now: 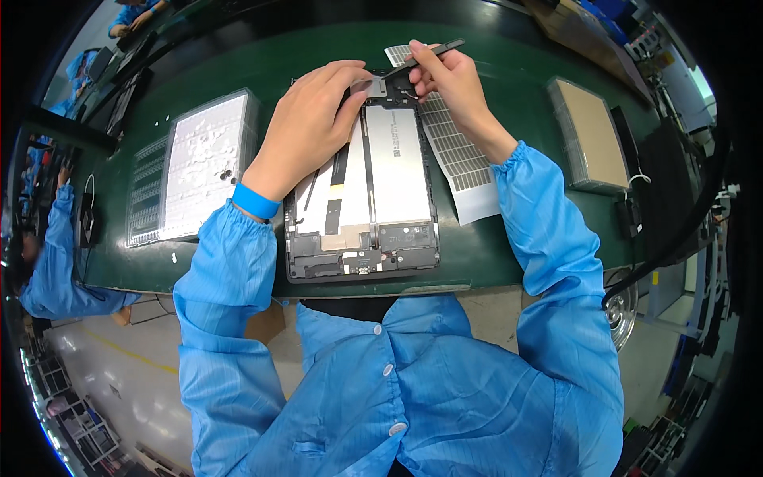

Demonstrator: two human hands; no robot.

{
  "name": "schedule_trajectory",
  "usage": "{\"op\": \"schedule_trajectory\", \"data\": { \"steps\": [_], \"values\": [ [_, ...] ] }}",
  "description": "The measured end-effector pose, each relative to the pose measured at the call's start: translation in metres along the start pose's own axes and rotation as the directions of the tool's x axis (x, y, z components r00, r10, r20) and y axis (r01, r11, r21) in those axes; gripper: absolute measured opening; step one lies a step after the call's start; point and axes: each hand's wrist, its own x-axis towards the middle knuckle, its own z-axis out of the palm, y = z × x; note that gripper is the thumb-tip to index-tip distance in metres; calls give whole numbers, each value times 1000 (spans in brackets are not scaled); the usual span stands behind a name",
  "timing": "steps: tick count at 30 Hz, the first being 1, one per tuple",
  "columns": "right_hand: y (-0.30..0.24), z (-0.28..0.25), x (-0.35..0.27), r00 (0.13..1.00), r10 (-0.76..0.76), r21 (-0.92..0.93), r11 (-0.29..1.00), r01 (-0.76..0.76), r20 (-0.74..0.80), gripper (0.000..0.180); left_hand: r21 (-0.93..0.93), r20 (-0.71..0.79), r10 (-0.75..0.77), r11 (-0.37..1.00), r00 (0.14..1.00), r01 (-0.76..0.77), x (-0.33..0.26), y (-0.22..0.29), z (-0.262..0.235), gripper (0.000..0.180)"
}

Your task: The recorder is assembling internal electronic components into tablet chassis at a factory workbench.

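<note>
An opened tablet point(401, 179) lies on the green table in front of me, its silver battery and black frame exposed. My right hand point(455, 86) pinches dark tweezers point(433, 52), whose tips point left at a small silvery piece point(376, 86) by the tablet's far end. Over the far left part of the tablet, my left hand point(311, 119) is bent with thumb and forefinger close together beside that piece. What sits between those fingers is mostly hidden. A flat ribbon cable point(338, 187) runs along the battery.
A sheet of grey labels point(457, 147) lies partly beneath my right hand. On the left stands a clear tray point(205, 147) with white scraps, overlapping another tray point(148, 187). A tan-topped stack point(590, 135) sits at the right, beside a black cable point(675, 250). Co-workers in blue sit at far left.
</note>
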Motion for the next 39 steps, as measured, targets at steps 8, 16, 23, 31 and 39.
{"op": "schedule_trajectory", "data": {
  "steps": [8, 16, 23, 31, 39],
  "values": [
    [-3, 0, -4, 999, -40, -84, 996, 37, -31, 35, -66, -20, 1, 998, 1000, -3, 1, 6, 4, 24],
    [-3, 2, 0, 967, -233, -130, 967, 219, -106, 30, 92, -32, 169, 982, 985, -166, 3, 1, 4, 28],
    [-34, 11, -5, 953, -301, -205, 936, 287, -40, 29, -146, 33, 61, 988, 998, -55, -26, 8, -24, 37],
    [-71, 167, 4, 643, -148, -391, 684, 615, 752, 30, -299, -325, -344, 921, 881, 249, -186, 19, -64, 13],
    [-42, 216, 30, 189, -109, -154, 268, 951, 976, 38, -280, -449, -375, 921, 811, 271, -193, 14, -49, 22]
  ]
}}
